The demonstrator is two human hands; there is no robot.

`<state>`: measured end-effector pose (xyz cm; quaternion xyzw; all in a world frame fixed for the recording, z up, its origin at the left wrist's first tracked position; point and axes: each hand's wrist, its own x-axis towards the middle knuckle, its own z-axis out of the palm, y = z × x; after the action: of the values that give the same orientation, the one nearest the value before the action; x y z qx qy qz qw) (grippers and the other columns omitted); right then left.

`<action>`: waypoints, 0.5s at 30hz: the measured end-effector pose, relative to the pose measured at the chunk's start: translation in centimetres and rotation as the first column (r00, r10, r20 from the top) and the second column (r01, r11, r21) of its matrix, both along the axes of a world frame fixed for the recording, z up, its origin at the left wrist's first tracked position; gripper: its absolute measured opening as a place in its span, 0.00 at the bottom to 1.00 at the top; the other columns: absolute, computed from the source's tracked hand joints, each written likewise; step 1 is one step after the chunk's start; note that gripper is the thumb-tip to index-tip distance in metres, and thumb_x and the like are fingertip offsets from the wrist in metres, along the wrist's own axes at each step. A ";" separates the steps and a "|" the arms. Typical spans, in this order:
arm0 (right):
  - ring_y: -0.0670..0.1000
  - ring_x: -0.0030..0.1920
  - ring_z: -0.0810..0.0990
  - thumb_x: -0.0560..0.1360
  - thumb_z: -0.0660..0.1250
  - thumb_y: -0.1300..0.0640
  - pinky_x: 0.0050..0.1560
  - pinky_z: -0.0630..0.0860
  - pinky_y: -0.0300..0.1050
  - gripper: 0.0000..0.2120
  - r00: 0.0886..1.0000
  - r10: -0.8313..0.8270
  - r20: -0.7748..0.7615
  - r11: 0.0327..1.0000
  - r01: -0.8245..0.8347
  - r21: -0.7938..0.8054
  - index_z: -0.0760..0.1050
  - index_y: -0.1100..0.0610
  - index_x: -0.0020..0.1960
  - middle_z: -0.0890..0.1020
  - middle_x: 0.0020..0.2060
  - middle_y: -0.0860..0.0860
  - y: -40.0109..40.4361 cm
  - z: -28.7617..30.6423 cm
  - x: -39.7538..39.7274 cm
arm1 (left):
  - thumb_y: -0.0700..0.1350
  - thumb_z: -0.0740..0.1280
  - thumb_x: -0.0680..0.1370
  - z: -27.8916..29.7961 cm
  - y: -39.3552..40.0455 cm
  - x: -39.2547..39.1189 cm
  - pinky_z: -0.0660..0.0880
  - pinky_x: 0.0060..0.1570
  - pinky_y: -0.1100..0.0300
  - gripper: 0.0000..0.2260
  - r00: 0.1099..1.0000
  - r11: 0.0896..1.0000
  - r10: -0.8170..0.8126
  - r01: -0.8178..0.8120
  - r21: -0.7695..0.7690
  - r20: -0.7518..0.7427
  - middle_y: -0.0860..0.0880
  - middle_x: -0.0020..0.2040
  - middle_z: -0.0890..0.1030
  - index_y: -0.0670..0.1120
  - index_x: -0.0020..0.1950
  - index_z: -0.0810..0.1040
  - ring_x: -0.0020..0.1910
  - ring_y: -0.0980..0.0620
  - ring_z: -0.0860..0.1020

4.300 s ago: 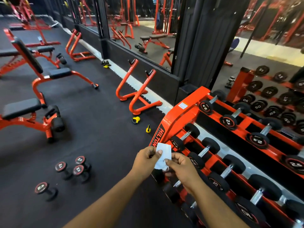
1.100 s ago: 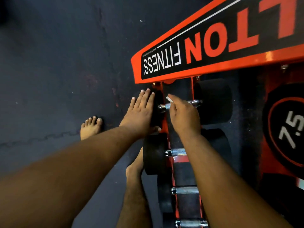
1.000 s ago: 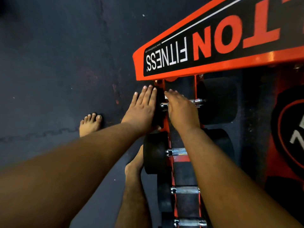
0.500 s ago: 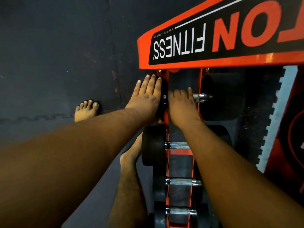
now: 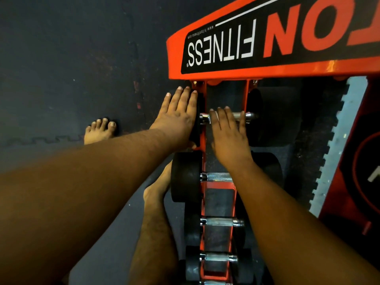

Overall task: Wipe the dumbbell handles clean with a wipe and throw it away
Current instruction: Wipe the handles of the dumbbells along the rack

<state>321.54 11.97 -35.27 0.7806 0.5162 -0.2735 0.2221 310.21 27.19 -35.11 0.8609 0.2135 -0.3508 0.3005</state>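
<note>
Dark rubber floor [image 5: 61, 58] at far left, matte and speckled, jigsaw seam running through it; one bare foot [image 5: 100, 130] planted there, second foot [image 5: 158, 186] nearer the rack, partly hidden behind the forearm.

Left hand [image 5: 176, 118] flat against the outer face of the top dumbbell [image 5: 273, 118], fingers straight and close together, thumb tucked under the black rubber head.

Orange steel rack [image 5: 226, 75] next, glossy paint, black panel with white "FITNESS" and orange letters read upside down. Cradled between two orange rails [image 5: 203, 161]: a column of dumbbells, round black matte heads, knurled chrome handles.

Right hand [image 5: 228, 134] laid over the top dumbbell's handle [image 5: 238, 115], fingers extended across the bar, slightly spread, tips past its far side. Wipe [image 5: 210, 118] seen only as a pale sliver at the left edge of that hand, pressed on the handle under the fingers; rest hidden.

Below, second dumbbell handle [image 5: 218, 176] bare, then third handle [image 5: 222, 222] and fourth handle [image 5: 220, 258], all shiny and ringed at the collars.

Further right, grey toothed floor tile edge [image 5: 337, 140], then a red plate [image 5: 370, 171] with a pale ring, cut off by the frame.
</note>
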 end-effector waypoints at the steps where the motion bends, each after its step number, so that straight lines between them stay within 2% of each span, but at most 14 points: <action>1: 0.60 0.80 0.54 0.75 0.70 0.56 0.78 0.45 0.68 0.41 1.000 0.016 0.014 1.000 -0.016 -0.024 0.52 0.58 0.81 0.60 0.78 0.58 -0.4 0.1 0.1 | 0.63 0.76 0.71 -0.1 -0.1 -0.1 0.35 0.78 0.42 0.62 1.000 1.000 0.002 -0.002 -0.002 0.003 0.38 0.82 0.37 0.40 0.80 0.31 0.81 0.39 0.34; 2: 0.60 0.78 0.58 0.74 0.71 0.57 0.77 0.48 0.69 0.39 0.999 0.022 0.029 0.999 -0.021 -0.029 0.55 0.58 0.79 0.64 0.75 0.59 -0.2 -0.2 0.6 | 0.63 0.76 0.71 -0.1 -0.1 -0.1 0.35 0.78 0.42 0.62 1.000 1.000 0.002 -0.002 -0.001 0.008 0.38 0.82 0.37 0.40 0.80 0.31 0.81 0.39 0.34; 4: 0.60 0.70 0.69 0.74 0.70 0.60 0.77 0.54 0.67 0.30 0.999 0.002 0.035 1.000 -0.001 -0.024 0.65 0.58 0.74 0.73 0.66 0.58 1.0 -1.2 1.9 | 0.63 0.76 0.71 -0.1 0.0 -0.2 0.35 0.78 0.42 0.62 1.000 1.000 -0.002 0.002 0.000 0.014 0.38 0.82 0.37 0.40 0.80 0.32 0.81 0.39 0.35; 6: 0.60 0.64 0.73 0.74 0.67 0.62 0.77 0.54 0.65 0.23 0.998 -0.059 0.015 0.998 0.060 -0.036 0.70 0.57 0.68 0.76 0.60 0.57 2.1 -1.8 2.8 | 0.63 0.76 0.71 0.0 0.1 -0.1 0.35 0.78 0.41 0.62 1.000 1.000 -0.005 0.005 -0.001 0.015 0.38 0.82 0.38 0.40 0.80 0.32 0.81 0.39 0.35; 8: 0.60 0.66 0.72 0.74 0.68 0.62 0.78 0.54 0.64 0.24 0.995 -0.088 0.040 0.996 0.088 -0.018 0.69 0.57 0.69 0.76 0.61 0.58 1.5 -1.4 2.7 | 0.63 0.76 0.70 0.1 0.1 0.0 0.36 0.78 0.41 0.62 1.000 1.000 -0.007 0.007 -0.010 0.009 0.38 0.82 0.38 0.40 0.80 0.32 0.81 0.39 0.35; 9: 0.61 0.69 0.70 0.74 0.68 0.62 0.78 0.54 0.64 0.27 0.993 -0.090 0.075 0.996 0.090 0.004 0.67 0.59 0.72 0.74 0.65 0.59 0.7 -1.1 2.3 | 0.63 0.76 0.70 0.1 0.2 0.0 0.36 0.78 0.41 0.62 1.000 1.000 -0.004 0.004 -0.010 0.009 0.38 0.82 0.38 0.40 0.80 0.32 0.81 0.39 0.35; 12: 0.66 0.79 0.56 0.76 0.56 0.66 0.79 0.48 0.62 0.32 0.984 -0.060 0.167 0.998 0.063 -0.014 0.54 0.63 0.79 0.62 0.76 0.66 -1.2 0.1 0.8 | 0.63 0.77 0.70 0.0 0.1 -0.1 0.36 0.78 0.41 0.62 1.000 1.000 0.001 -0.001 -0.011 0.009 0.38 0.82 0.38 0.40 0.80 0.32 0.81 0.39 0.35; 13: 0.66 0.78 0.56 0.76 0.52 0.66 0.79 0.49 0.63 0.31 0.982 -0.062 0.176 0.997 0.068 -0.026 0.55 0.64 0.79 0.62 0.75 0.67 -1.0 0.0 0.8 | 0.63 0.77 0.70 -0.1 0.1 -0.1 0.36 0.78 0.41 0.62 1.000 1.000 0.000 0.000 -0.005 0.010 0.38 0.82 0.38 0.40 0.80 0.32 0.81 0.39 0.36; 15: 0.66 0.72 0.67 0.75 0.51 0.66 0.78 0.54 0.64 0.26 0.986 -0.078 0.150 0.997 0.077 0.014 0.65 0.65 0.73 0.72 0.67 0.66 0.6 -0.4 1.3 | 0.63 0.77 0.70 0.0 0.1 -0.1 0.36 0.78 0.41 0.62 1.000 1.000 -0.005 0.005 -0.002 0.009 0.38 0.82 0.38 0.40 0.80 0.32 0.81 0.39 0.36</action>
<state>322.89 12.53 -35.70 0.8194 0.4685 -0.2202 0.2462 310.13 27.29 -35.15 0.8625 0.2097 -0.3480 0.3015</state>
